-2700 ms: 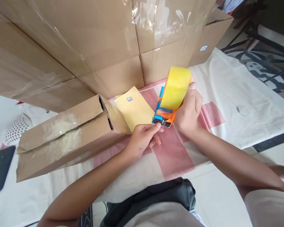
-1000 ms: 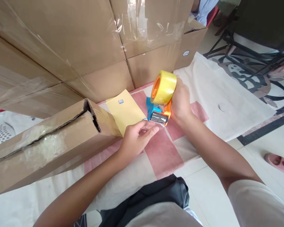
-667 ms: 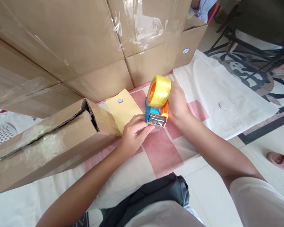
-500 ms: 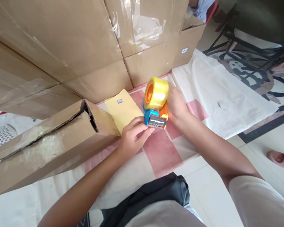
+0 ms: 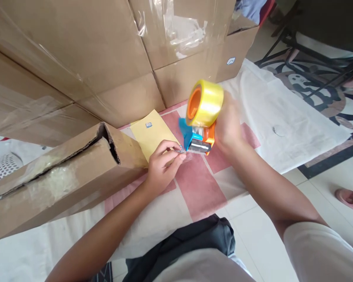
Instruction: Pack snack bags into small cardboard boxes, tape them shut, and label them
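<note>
Right hand (image 5: 228,122) closed around orange-and-blue tape dispenser (image 5: 197,146), yellow roll (image 5: 209,102) uppermost, over pink-and-white cloth (image 5: 201,190). Left hand (image 5: 162,166) pinches clear tape (image 5: 188,157) beside toothed edge. 1 carton (image 5: 85,176) lies near left hand.

Smooth blue and orange plastic forms the tape dispenser (image 5: 191,135); its yellow tape roll (image 5: 211,103) is glossy. Cartons (image 5: 111,55) across the top are matt cardboard under shiny, wrinkled film. The yellow paper sheet (image 5: 147,137) looks matt, the tablecloth (image 5: 201,188) soft, creased cloth.
</note>
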Available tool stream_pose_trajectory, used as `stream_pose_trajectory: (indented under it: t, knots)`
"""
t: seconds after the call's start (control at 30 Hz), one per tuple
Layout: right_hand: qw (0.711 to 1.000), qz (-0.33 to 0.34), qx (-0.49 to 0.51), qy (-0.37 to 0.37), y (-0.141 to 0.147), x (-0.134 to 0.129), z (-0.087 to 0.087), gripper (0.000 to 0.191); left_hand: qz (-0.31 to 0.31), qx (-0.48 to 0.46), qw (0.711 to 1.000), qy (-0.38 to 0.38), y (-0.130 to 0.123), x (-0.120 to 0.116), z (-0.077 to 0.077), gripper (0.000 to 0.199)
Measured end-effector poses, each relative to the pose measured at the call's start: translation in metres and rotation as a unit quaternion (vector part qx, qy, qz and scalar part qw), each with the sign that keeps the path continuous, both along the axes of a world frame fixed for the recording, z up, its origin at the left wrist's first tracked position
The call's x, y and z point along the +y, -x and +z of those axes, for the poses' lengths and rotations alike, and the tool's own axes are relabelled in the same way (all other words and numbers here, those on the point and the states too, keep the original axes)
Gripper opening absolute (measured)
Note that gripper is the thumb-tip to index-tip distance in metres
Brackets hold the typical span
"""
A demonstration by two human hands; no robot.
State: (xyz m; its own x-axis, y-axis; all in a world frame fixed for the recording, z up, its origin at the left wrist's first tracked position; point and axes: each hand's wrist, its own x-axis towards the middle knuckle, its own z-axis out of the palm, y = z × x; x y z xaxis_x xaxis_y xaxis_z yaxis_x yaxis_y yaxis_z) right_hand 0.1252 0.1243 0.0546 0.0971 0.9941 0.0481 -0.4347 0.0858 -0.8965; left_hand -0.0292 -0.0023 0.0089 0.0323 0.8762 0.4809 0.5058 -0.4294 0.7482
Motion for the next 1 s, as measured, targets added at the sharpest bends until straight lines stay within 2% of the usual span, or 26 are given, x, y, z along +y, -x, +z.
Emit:
stream_pose_trajectory:
  t: [0.1, 0.2, 0.33, 0.4, 0.47, 0.53, 0.6, 0.63, 0.7, 0.77, 0.83, 0.9, 1.0]
  knots:
    - [1.000, -0.009, 0.012, -0.015, -0.004, 0.017, -0.008, 0.040, 0.012, -0.071, 0.996, 0.044, 0.001, -0.004, 0.000, 0.026]
    - [0.999, 0.020, -0.037, 0.021, -0.003, 0.030, -0.025, 0.050, -0.006, -0.141, 0.985, 0.099, 0.002, -0.008, -0.001, 0.026]
    - [0.993, 0.033, -0.108, 0.022, -0.001, 0.034, -0.038, 0.054, 0.018, -0.162, 0.977, 0.137, 0.003, -0.013, 0.004, 0.024]
    - [0.986, 0.026, -0.163, 0.003, -0.005, 0.036, -0.034, 0.053, 0.026, -0.181, 0.973, 0.140, 0.003, -0.014, 0.009, 0.024]
    - [0.980, -0.021, -0.195, -0.033, -0.011, 0.036, -0.025, 0.049, 0.028, -0.222, 0.966, 0.133, 0.002, -0.016, 0.015, 0.023]
    - [0.975, -0.080, -0.188, -0.086, -0.017, 0.031, -0.011, 0.040, 0.027, -0.261, 0.956, 0.131, 0.000, -0.018, 0.021, 0.025]
    - [0.970, -0.098, -0.172, -0.142, -0.020, 0.015, 0.005, 0.032, 0.023, -0.283, 0.949, 0.135, -0.001, -0.021, 0.024, 0.029]
    - [0.968, -0.076, -0.175, -0.165, -0.021, 0.003, 0.012, 0.030, 0.023, -0.290, 0.947, 0.138, -0.001, -0.023, 0.026, 0.030]
    - [0.955, 0.024, -0.213, -0.203, -0.021, -0.028, 0.022, 0.029, 0.024, -0.303, 0.943, 0.138, -0.002, -0.029, 0.027, 0.031]
    - [0.922, 0.160, -0.267, -0.231, -0.019, -0.062, 0.025, 0.026, 0.024, -0.313, 0.940, 0.135, -0.002, -0.036, 0.027, 0.029]
    - [0.888, 0.264, -0.291, -0.237, -0.017, -0.093, 0.019, 0.020, 0.021, -0.321, 0.938, 0.129, -0.002, -0.043, 0.027, 0.026]
    - [0.878, 0.320, -0.283, -0.215, -0.015, -0.115, 0.008, 0.014, 0.019, -0.319, 0.940, 0.119, -0.003, -0.050, 0.028, 0.024]
    - [0.894, 0.328, -0.249, -0.176, -0.013, -0.135, -0.006, 0.013, 0.029, -0.291, 0.952, 0.095, -0.005, -0.060, 0.031, 0.023]
